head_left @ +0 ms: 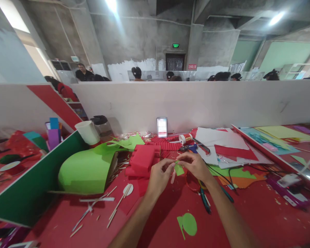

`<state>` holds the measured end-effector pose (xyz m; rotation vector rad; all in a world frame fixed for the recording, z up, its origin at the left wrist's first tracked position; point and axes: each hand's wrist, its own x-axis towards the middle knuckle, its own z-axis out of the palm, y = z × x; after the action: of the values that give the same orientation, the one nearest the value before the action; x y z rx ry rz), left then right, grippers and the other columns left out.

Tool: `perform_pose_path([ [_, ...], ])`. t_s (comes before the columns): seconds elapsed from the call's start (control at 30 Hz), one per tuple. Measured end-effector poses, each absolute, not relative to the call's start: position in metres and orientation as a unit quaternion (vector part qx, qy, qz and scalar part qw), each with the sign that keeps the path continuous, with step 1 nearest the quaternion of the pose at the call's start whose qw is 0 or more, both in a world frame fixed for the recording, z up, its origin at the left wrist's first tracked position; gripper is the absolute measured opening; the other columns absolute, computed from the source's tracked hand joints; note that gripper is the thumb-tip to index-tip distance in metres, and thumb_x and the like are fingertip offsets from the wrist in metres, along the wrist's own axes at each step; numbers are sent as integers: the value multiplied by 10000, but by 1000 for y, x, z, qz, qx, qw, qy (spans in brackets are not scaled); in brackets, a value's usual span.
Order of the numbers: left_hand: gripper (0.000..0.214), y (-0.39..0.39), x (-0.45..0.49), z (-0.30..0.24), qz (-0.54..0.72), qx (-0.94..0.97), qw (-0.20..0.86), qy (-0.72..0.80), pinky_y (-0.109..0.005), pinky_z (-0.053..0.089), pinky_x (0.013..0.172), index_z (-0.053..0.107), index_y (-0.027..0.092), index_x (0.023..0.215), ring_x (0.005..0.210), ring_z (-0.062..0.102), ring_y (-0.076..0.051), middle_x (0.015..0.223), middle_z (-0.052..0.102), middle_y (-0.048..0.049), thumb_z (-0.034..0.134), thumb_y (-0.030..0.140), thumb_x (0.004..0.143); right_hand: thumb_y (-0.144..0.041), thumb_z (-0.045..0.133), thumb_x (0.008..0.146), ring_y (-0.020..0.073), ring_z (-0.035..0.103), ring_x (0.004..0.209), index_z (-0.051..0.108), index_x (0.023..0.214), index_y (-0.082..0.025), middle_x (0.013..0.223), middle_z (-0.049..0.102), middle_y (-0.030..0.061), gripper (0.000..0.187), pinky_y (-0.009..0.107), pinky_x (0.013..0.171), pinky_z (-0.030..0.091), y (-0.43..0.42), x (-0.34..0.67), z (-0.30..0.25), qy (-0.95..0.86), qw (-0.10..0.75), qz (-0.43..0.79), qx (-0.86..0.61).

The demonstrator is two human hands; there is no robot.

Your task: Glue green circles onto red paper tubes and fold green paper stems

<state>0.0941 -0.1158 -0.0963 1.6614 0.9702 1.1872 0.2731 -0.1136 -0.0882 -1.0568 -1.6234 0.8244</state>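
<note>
Over the middle of the red table, my left hand [162, 174] and my right hand [194, 166] meet, both with fingers pinched on a small light-green paper piece [179, 169]. A narrow pinkish strip [173, 177] shows just under my left fingertips; I cannot tell whether it is held. Close to my left hand lies a stack of red paper pieces [143, 159]. Beside my right wrist are scissors with orange-red handles [192, 184] and dark-handled pliers [205, 201]. Nearer to me, a green paper circle [189, 224] lies with a green paper sliver [181, 227].
A rolled green sheet [85, 174], thin wooden sticks [119, 206] and a white cup [88, 132] stand or lie leftward. A phone [162, 127] leans against the white partition [196, 103]. Rightward are a glue bottle [186, 138], white sheets [222, 137] and a purple device [286, 194] with cables.
</note>
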Motion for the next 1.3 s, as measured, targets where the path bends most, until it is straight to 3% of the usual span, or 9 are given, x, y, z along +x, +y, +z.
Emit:
perform_pose_path([
  [0.5,211,-106,88,-106,433,734,319,415,-217,424,581,603,177,855,620,589,-134,727,657,-12,489,347,906,-290,682,795,174,660,773,675,860,-188,827,698,33,121,284,726,526,-110,261,-96,-662,511,340,-430],
  [0.8,196,-105,83,-104,434,755,278,406,-262,471,729,601,200,978,810,633,-174,917,684,-54,457,324,933,-304,629,833,191,652,824,680,873,-185,868,705,47,136,302,767,506,-113,253,-91,-667,511,336,-425],
  [1.0,195,-105,84,-105,428,795,209,375,-260,466,736,623,214,1057,796,603,-170,888,650,-47,515,285,910,-345,688,774,181,627,810,654,913,-187,856,672,32,213,292,743,496,-106,256,-99,-606,525,410,-436],
  [1.3,174,-101,82,-109,436,793,203,373,-257,469,780,668,213,994,837,618,-160,932,681,-49,521,270,919,-370,710,767,142,576,713,665,904,-195,759,624,-4,227,240,641,460,-108,256,-100,-563,507,501,-420],
])
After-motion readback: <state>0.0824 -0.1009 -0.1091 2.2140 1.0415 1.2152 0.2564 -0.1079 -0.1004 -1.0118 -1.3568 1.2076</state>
